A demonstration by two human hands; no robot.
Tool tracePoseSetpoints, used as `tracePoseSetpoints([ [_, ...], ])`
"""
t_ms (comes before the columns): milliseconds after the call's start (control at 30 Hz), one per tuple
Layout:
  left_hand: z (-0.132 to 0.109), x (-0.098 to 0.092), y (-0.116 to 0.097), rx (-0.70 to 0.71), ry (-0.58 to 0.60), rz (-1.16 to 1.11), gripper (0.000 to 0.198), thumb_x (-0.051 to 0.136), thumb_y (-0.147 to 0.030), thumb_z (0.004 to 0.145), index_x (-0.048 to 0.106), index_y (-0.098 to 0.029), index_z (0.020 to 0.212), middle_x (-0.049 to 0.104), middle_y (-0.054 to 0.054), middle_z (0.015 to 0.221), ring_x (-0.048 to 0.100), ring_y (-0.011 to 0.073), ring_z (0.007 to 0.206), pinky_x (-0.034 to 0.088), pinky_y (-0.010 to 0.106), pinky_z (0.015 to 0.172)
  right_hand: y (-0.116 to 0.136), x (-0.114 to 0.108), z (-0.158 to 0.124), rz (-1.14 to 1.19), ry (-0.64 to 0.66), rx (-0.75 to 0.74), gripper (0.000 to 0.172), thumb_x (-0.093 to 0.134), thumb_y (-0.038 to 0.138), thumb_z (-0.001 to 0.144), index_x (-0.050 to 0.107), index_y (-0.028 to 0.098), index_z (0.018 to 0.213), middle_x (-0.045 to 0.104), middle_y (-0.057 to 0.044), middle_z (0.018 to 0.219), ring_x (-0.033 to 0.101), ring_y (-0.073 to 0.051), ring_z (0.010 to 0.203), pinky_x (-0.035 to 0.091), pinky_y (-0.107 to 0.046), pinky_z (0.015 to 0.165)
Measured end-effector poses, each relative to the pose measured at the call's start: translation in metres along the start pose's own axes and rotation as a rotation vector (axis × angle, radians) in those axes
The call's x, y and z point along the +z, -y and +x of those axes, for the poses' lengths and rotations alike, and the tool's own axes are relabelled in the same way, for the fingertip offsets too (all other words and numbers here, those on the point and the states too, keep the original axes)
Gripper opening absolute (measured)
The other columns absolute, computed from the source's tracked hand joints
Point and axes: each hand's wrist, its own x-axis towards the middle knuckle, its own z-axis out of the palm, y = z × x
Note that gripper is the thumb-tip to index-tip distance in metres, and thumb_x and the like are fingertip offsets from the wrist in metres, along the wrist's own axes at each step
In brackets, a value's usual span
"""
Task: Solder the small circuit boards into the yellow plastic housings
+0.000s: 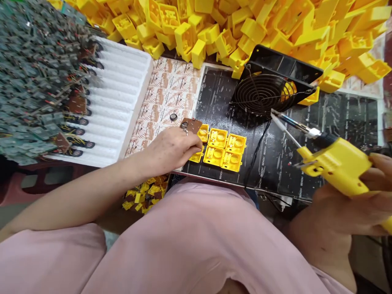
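Note:
My left hand (168, 149) is closed, its thumb and forefinger pressed together over the left end of a small group of yellow plastic cases (217, 138). Whatever sits between those fingertips is hidden. Right behind the knuckles a brown circuit board (192, 125) shows, partly covered by the hand. The cases lie open side up in two rows, with round grilles inside. My right hand (352, 208) grips a yellow soldering gun (344, 165), its hot tip and thin feed tube pointing up and left toward a black fan, apart from the cases.
The black fan (260, 96) stands tilted on the dark board (275, 163). Yellow cases (226, 41) are heaped along the back. At left, a white foam tray (116, 90) carries many wired circuit boards (39, 81). A small round black part (173, 117) lies near my left hand.

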Motion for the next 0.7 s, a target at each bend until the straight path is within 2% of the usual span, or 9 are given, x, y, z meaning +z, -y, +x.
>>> tracePoseSetpoints([
  [67, -0.001, 0.011, -0.003, 0.023, -0.015, 0.016, 0.024, 0.058, -0.021, 0.100, 0.078, -0.020, 0.088, 0.079, 0.002, 0.082, 0.072, 0.0198, 0.078, 0.047, 0.032, 0.077, -0.007, 0.012, -0.001, 0.031, -0.325, 0.042, 0.046, 0.038, 0.052, 0.112, 0.075, 0.033, 0.132, 0.075, -0.004, 0.111, 0.074, -0.024, 0.090, 0.058, -0.040, 0.059],
  [133, 0.000, 0.017, -0.007, 0.027, -0.060, 0.028, 0.025, 0.057, -0.023, 0.101, 0.077, -0.020, 0.086, 0.078, 0.002, 0.082, 0.071, 0.0201, 0.080, 0.045, 0.035, 0.079, -0.011, 0.020, -0.004, 0.069, -0.483, 0.101, 0.044, 0.052, 0.056, 0.108, 0.086, 0.027, 0.104, 0.075, -0.003, 0.088, 0.069, -0.018, 0.073, 0.051, -0.033, 0.050],
  [167, 0.001, 0.018, -0.009, 0.024, -0.087, 0.042, 0.026, 0.056, -0.024, 0.101, 0.077, -0.020, 0.086, 0.078, 0.002, 0.083, 0.070, 0.0203, 0.080, 0.045, 0.036, 0.080, -0.010, 0.021, -0.006, 0.091, -0.455, 0.143, 0.038, 0.060, 0.053, 0.106, 0.086, 0.026, 0.100, 0.074, -0.003, 0.081, 0.066, -0.017, 0.068, 0.049, -0.030, 0.048],
  [233, 0.003, 0.018, -0.011, 0.027, -0.135, 0.091, 0.029, 0.055, -0.025, 0.102, 0.076, -0.020, 0.083, 0.078, 0.003, 0.084, 0.069, 0.0210, 0.081, 0.044, 0.038, 0.082, -0.003, 0.020, -0.011, 0.145, -0.273, 0.192, 0.022, 0.072, 0.042, 0.101, 0.085, 0.026, 0.109, 0.077, -0.002, 0.083, 0.066, -0.015, 0.064, 0.050, -0.027, 0.049],
  [267, 0.004, 0.018, -0.012, 0.035, -0.147, 0.126, 0.031, 0.053, -0.025, 0.103, 0.075, -0.020, 0.082, 0.078, 0.003, 0.084, 0.068, 0.0217, 0.082, 0.043, 0.039, 0.082, 0.003, 0.018, -0.012, 0.175, -0.162, 0.206, 0.022, 0.076, 0.035, 0.098, 0.083, 0.027, 0.117, 0.079, -0.002, 0.089, 0.068, -0.015, 0.065, 0.053, -0.027, 0.052],
  [333, 0.007, 0.018, -0.014, 0.064, -0.158, 0.200, 0.033, 0.051, -0.024, 0.103, 0.074, -0.019, 0.079, 0.076, 0.004, 0.081, 0.068, 0.0232, 0.082, 0.043, 0.040, 0.081, 0.016, 0.014, -0.012, 0.235, 0.070, 0.193, 0.037, 0.080, 0.026, 0.093, 0.076, 0.027, 0.130, 0.080, -0.004, 0.101, 0.073, -0.017, 0.072, 0.059, -0.028, 0.058],
  [433, 0.011, 0.018, -0.017, 0.090, -0.151, 0.271, 0.033, 0.050, -0.021, 0.102, 0.071, -0.018, 0.076, 0.075, 0.006, 0.078, 0.067, 0.0249, 0.081, 0.042, 0.042, 0.078, 0.030, 0.015, -0.005, 0.291, 0.274, 0.013, 0.041, 0.081, 0.013, 0.089, 0.071, 0.024, 0.127, 0.077, -0.002, 0.089, 0.075, -0.018, 0.071, 0.062, -0.027, 0.059],
  [533, 0.014, 0.017, -0.020, 0.085, -0.119, 0.289, 0.032, 0.050, -0.019, 0.100, 0.070, -0.018, 0.075, 0.075, 0.007, 0.078, 0.066, 0.0254, 0.081, 0.043, 0.043, 0.078, 0.032, 0.024, 0.003, 0.281, 0.308, -0.161, 0.029, 0.082, 0.010, 0.086, 0.067, 0.021, 0.109, 0.074, 0.000, 0.078, 0.072, -0.015, 0.064, 0.059, -0.023, 0.053],
  [700, 0.016, 0.015, -0.020, 0.080, -0.084, 0.277, 0.032, 0.051, -0.021, 0.099, 0.070, -0.018, 0.074, 0.073, 0.008, 0.077, 0.067, 0.0265, 0.084, 0.043, 0.043, 0.077, 0.030, 0.034, 0.005, 0.221, 0.289, -0.210, 0.025, 0.082, 0.012, 0.087, 0.063, 0.024, 0.097, 0.072, 0.003, 0.075, 0.070, -0.013, 0.061, 0.058, -0.021, 0.051],
])
